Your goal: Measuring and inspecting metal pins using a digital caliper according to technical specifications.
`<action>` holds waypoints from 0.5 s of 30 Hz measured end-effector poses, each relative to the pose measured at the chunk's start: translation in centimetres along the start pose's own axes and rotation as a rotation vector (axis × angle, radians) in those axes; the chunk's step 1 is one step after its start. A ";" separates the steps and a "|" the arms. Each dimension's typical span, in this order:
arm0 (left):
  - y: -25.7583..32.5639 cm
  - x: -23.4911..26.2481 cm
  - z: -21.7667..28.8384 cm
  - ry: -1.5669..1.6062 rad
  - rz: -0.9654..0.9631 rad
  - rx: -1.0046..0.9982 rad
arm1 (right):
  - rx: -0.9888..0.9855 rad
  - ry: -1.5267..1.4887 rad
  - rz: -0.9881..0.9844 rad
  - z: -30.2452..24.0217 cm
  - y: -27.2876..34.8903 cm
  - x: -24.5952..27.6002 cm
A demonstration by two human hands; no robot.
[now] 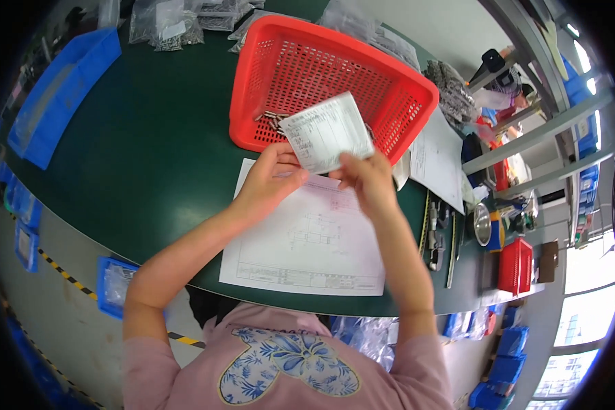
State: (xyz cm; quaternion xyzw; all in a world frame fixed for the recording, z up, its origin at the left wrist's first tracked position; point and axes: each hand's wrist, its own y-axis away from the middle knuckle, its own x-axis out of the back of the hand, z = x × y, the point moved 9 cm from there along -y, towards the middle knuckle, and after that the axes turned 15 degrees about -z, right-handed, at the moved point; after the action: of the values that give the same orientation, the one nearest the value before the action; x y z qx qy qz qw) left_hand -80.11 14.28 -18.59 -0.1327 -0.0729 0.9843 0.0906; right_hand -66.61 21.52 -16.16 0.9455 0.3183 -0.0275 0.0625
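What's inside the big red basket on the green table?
Small metal pieces lie at the near left of the red basket. The white printed sheet hides more of its floor; whatever lies behind that sheet cannot be seen.

1. Two bare hands: one left hand (270, 181), one right hand (367, 181).
2. One small, flat white printed paper (328, 133).
3. One large white paper sheet with a line drawing (297, 261).
4. One large red perforated plastic basket (242, 89).
5. One smaller red plastic basket (518, 266).
6. One long blue plastic bin (65, 92).
7. Several short silvery metal pins (273, 123), partly hidden; exact number unclear.
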 end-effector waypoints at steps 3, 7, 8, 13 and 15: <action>-1.0 0.0 -0.2 -0.014 0.045 -0.023 | -0.032 -0.117 0.111 2.9 3.0 0.0; -0.3 -0.9 -1.7 -0.087 0.005 0.029 | -0.075 0.247 0.087 3.7 5.8 -0.4; -0.1 -1.4 -2.1 -0.113 -0.030 0.045 | -0.080 0.233 0.079 4.1 6.2 -0.5; 1.1 -2.1 -2.8 -0.072 -0.053 0.148 | -0.098 0.234 0.072 4.9 7.7 -1.0; 1.6 -2.1 -2.7 -0.006 -0.078 0.192 | -0.049 0.259 0.028 4.4 7.9 -1.6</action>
State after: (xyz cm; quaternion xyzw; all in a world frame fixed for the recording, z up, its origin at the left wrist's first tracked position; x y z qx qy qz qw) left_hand -77.61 12.65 -20.86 -0.1174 0.0165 0.9829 0.1410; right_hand -63.11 13.72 -19.60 0.9437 0.3109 0.1036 0.0443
